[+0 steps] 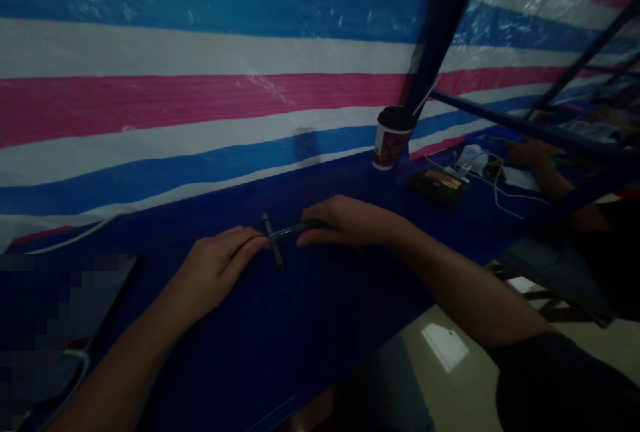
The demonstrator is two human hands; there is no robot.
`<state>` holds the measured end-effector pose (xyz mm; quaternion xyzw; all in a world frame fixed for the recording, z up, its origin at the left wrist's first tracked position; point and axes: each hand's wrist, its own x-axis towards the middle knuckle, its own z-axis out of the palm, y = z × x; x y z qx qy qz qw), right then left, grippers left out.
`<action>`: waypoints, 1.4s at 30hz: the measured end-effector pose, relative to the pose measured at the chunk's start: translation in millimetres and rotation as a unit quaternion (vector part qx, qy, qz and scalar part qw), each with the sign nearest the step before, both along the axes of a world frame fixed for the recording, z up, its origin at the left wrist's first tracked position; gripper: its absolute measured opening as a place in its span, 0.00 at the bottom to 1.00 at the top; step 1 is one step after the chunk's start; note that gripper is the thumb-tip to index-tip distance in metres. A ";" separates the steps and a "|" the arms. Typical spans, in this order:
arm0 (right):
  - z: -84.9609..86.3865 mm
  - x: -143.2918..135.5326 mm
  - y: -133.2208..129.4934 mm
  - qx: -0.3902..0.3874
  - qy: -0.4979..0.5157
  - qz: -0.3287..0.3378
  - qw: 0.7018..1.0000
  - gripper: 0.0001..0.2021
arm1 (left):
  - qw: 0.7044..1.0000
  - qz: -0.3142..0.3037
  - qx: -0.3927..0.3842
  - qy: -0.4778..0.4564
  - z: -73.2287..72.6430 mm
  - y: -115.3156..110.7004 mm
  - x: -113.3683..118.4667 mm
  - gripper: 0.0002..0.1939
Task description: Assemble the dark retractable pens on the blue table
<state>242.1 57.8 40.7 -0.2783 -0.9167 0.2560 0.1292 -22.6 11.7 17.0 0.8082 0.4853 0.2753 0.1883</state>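
Observation:
My left hand (pixel 223 260) is closed, its thumb and forefinger pinching a thin grey bar (pixel 276 253) near its middle. The bar stands out crosswise beyond the fingertips, one end toward the wall and the other toward me. My right hand (pixel 343 220) wraps round the dark handle of a screwdriver (pixel 286 232). The screwdriver's shiny metal shaft points left, and its tip meets the bar beside my left fingertips. Dim light hides the bar's finer details. Both hands are low over the dark blue tabletop (pixel 230 345).
A lidded paper cup (pixel 393 139) stands by a blue metal post (pixel 435 39). Right of it lie a dark box-like device (pixel 440 185) and white cables (pixel 500 195). Another person's arm (pixel 555 175) is at the far right. A dark-edged flat panel (pixel 107 305) lies at left. Striped sheeting (pixel 200 105) hangs behind.

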 end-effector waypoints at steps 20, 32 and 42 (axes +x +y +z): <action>-2.5 4.1 2.0 -0.066 0.137 -0.111 0.982 0.15 | 0.996 0.053 -0.053 -0.043 -11.8 -0.7 -0.2 0.22; -8.8 2.0 12.2 -0.225 0.414 -0.077 0.879 0.08 | 0.994 -0.045 -0.086 -0.055 -8.8 -2.8 5.6 0.22; -6.2 0.4 10.7 -0.274 0.518 -0.011 0.810 0.09 | 0.924 -0.133 -0.290 -0.209 -9.3 -12.2 13.9 0.24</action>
